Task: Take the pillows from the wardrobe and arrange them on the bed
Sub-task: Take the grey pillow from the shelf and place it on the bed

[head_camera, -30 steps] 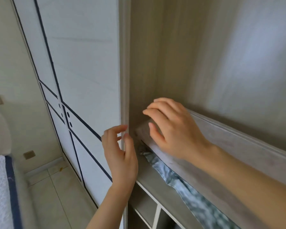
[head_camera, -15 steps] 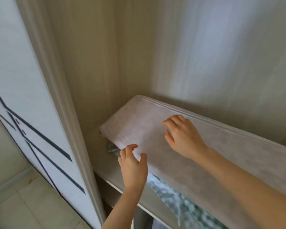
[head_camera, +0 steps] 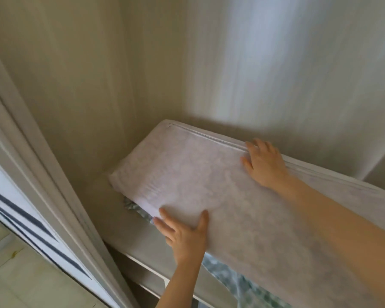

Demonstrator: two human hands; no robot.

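A long pale grey-white pillow (head_camera: 187, 174) with a zip along its far edge lies on a wardrobe shelf (head_camera: 129, 238). My left hand (head_camera: 183, 235) grips its near edge, thumb on top and fingers underneath. My right hand (head_camera: 263, 163) lies flat on the pillow's far edge by the zip, fingers spread over the rim. A second item in blue-green patterned cloth (head_camera: 238, 278) lies under the pillow, mostly hidden.
The wardrobe's beige side wall (head_camera: 80, 96) and back wall (head_camera: 276, 63) close in the shelf. A white sliding door (head_camera: 31, 218) with dark stripes stands at the left. Pale floor tiles (head_camera: 20, 281) show at the lower left. Lower compartments sit below the shelf.
The view has moved closer into the wardrobe. My right hand slid to the pillow's far edge. My left hand took hold of the near edge.
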